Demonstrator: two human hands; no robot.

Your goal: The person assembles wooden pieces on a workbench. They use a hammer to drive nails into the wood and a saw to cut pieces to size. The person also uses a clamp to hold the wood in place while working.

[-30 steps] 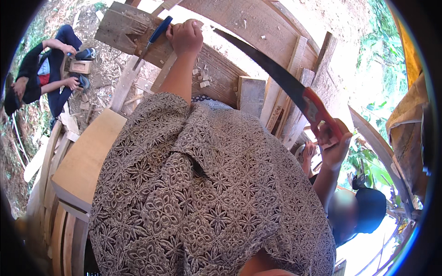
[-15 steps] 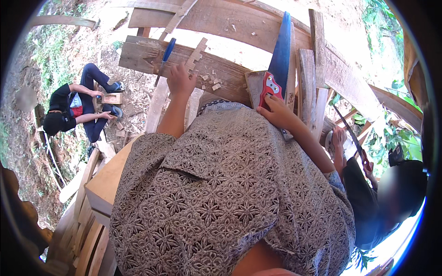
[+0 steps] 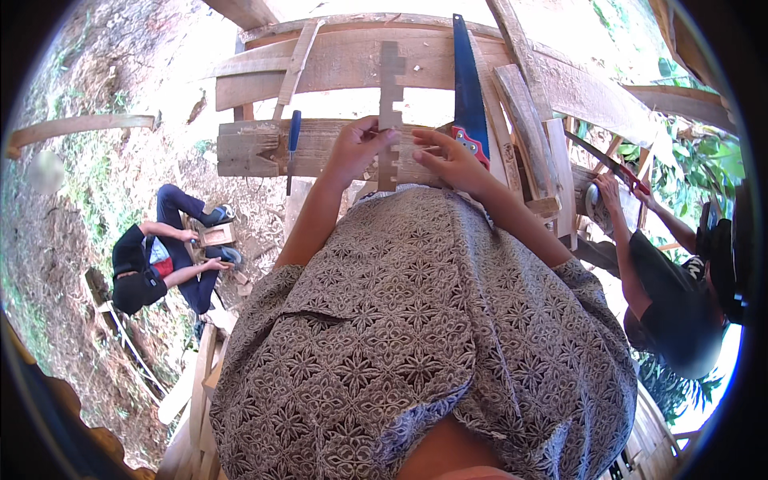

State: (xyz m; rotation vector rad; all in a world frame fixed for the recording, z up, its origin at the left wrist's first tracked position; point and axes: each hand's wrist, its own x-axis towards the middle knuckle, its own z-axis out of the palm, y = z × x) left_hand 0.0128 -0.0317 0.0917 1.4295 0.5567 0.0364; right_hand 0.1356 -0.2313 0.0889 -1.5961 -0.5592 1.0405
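Note:
My left hand (image 3: pixel 357 150) is closed on a thin notched wooden strip (image 3: pixel 390 88), pinching it between thumb and fingers. The strip stands lengthwise in front of me, with square teeth cut along its edge. Just right of it, my right hand (image 3: pixel 454 162) hovers with fingers apart and nothing in them. Beyond that hand lies a handsaw (image 3: pixel 470 84) with a blue blade and a red handle, partly hidden by the hand. A blue-handled tool with a slim metal shaft (image 3: pixel 294 132), perhaps a chisel, rests across the plank (image 3: pixel 252 148) left of my left hand.
A wide board (image 3: pixel 344 60) spans the far side. Several upright boards (image 3: pixel 524 120) lean at the right. On the left a person (image 3: pixel 172 252) sits on the ground by a hollowed wood block (image 3: pixel 218 234). At the right another person (image 3: pixel 668 280) holds a red-handled saw (image 3: pixel 608 160).
My left hand has lifted the notched strip off the plank and brought it rightward, upright before me. My right hand has let go of the saw and moved left toward the strip.

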